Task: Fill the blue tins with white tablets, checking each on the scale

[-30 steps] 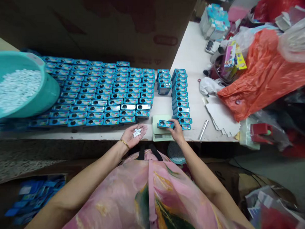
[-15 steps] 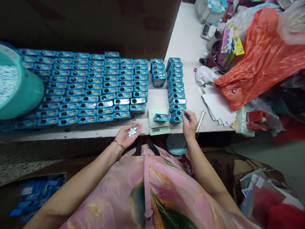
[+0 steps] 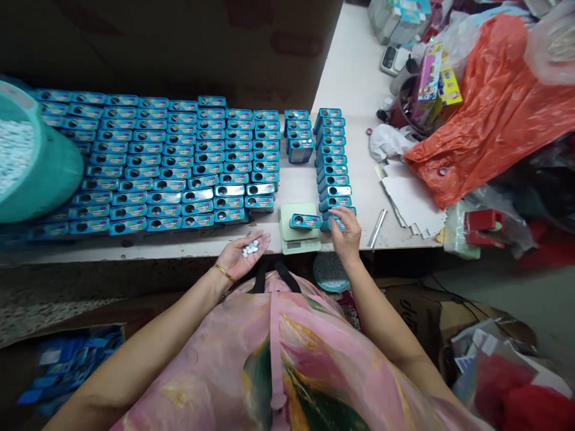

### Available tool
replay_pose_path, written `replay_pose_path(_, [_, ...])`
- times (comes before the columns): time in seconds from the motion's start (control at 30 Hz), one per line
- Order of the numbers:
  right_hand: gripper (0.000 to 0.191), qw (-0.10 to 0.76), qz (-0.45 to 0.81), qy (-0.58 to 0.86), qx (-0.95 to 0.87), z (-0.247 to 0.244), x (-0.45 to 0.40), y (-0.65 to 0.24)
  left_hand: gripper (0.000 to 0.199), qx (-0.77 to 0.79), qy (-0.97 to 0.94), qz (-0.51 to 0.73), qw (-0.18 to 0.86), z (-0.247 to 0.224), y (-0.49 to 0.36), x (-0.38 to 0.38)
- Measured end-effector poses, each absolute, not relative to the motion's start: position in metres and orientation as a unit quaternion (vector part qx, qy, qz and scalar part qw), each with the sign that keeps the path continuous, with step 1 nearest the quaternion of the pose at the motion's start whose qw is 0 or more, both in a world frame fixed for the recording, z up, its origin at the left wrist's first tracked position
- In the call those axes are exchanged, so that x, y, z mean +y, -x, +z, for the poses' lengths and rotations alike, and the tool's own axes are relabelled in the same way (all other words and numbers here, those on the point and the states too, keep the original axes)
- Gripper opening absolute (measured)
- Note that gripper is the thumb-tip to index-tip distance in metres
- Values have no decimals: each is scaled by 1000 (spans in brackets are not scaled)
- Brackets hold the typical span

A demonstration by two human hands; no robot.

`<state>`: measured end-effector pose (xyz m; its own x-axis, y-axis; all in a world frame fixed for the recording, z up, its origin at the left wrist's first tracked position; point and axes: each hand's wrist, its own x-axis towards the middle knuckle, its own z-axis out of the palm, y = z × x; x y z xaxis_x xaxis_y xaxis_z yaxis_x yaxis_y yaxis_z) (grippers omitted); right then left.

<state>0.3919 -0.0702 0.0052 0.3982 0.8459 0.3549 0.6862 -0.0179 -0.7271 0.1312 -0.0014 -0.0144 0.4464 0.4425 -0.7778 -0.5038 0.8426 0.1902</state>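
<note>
Head view: the left hand [image 3: 239, 255] lies open, palm up, cupping about six white mints [image 3: 249, 248]; the right hand [image 3: 345, 235], fingers curled, touches a blue tin [image 3: 337, 223] at the near end of the column beside the digital scale [image 3: 293, 243], which carries a second tin [image 3: 305, 222]. A teal basin [image 3: 55, 179] of mints sits at the worktop's [image 3: 358, 81] left edge.

You wear a loose pink top [image 3: 217, 375] printed with green and yellow brushstroke patches, with a narrow pink placket [image 3: 276, 367] down the front. Black straps [image 3: 275, 272] show at the neckline, and a thin gold bangle [image 3: 223, 272] circles your left wrist [image 3: 226, 275].
</note>
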Motion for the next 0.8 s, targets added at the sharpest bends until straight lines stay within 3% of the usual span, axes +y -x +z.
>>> replay_pose_path(0.3, [22, 396, 144, 662, -621, 13, -64, -364, 46, 423, -34, 244, 872, -7, -143, -4])
replay_pose_path(0.47, [23, 365, 187, 624, -665, 19, -58, -349, 39, 388, -82, 214, 893, -3, -155, -3])
replay_pose_path(0.7, [19, 232, 251, 578, -741, 15, -66, -328, 37, 329, -87, 156, 927, 3, -169, -13])
replay_pose_path(0.8, [13, 231, 255, 579, -739, 11, -72, -331, 37, 325, -61, 144, 933, 3, -174, -18])
